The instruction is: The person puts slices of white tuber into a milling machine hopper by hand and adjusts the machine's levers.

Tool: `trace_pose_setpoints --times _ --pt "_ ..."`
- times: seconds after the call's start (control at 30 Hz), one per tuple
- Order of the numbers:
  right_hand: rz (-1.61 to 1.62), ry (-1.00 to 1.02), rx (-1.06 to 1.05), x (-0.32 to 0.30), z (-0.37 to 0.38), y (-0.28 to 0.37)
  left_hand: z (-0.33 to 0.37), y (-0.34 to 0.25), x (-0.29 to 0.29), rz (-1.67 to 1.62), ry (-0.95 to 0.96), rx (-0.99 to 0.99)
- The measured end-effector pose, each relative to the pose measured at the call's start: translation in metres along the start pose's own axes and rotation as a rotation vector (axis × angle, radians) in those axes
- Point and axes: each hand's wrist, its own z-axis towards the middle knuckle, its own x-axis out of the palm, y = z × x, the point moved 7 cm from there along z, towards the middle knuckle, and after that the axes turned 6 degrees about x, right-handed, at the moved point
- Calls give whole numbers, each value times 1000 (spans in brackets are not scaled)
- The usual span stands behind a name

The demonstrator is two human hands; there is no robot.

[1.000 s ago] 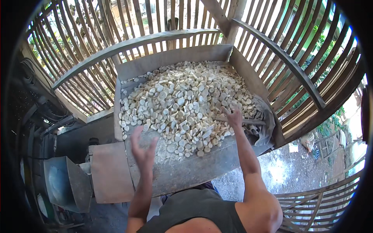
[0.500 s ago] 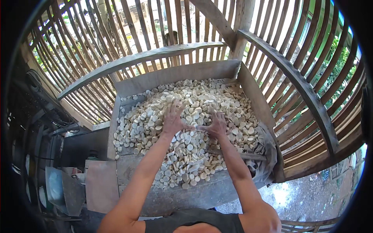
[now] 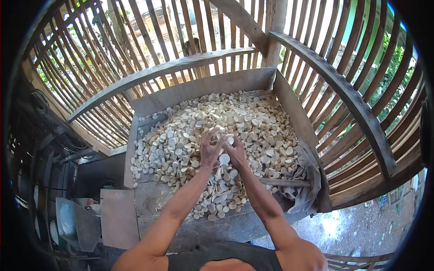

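A broad heap of pale, off-white round discs (image 3: 176, 140) fills a shallow wooden bin. They look dry and chip-like; their exact kind does not show. Over the middle of the heap, my left hand (image 3: 210, 149) and my right hand (image 3: 237, 154) are drawn close together with fingers curled in. Several discs are gathered between them, and some show between the thumbs. One larger white disc (image 3: 224, 158) lies between the two wrists. Part of what the palms hold is hidden by the fingers.
Wooden boards (image 3: 203, 88) wall the bin at the back and right. A grey cloth (image 3: 307, 180) and a wooden stick (image 3: 285, 182) lie at its right front. Slatted walls (image 3: 108, 86) curve around. Left of the bin are a flat board (image 3: 118, 217) and coiled cable (image 3: 43, 101).
Both hands have come together from spread positions on the heap, gathering discs between them. The fingers have gone from spread to curled.
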Motion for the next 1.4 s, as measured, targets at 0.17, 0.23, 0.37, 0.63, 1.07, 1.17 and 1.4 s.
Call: trace_pose_setpoints --times 0.17,0.23,0.37,0.63,1.07,1.17,1.4 --pt "230 -46 -19 18 -24 18 -5 -10 -15 -203 -153 -29" --pt "164 -24 -29 27 -26 24 -7 -8 -24 -325 -188 -83" --pt "153 -32 -129 45 -37 58 0 -50 -56 -340 -225 -27" --pt "43 168 -227 158 -63 115 -5 -67 -176 -429 -416 44" --pt "356 959 -175 577 -237 166 -122 -148 -607 53 -955 287" --pt "214 1041 -162 646 -276 137 -175 -125 -676 70 -1090 137" --pt "-329 1094 -442 691 -295 94 -233 -76 -731 495 -898 -267"
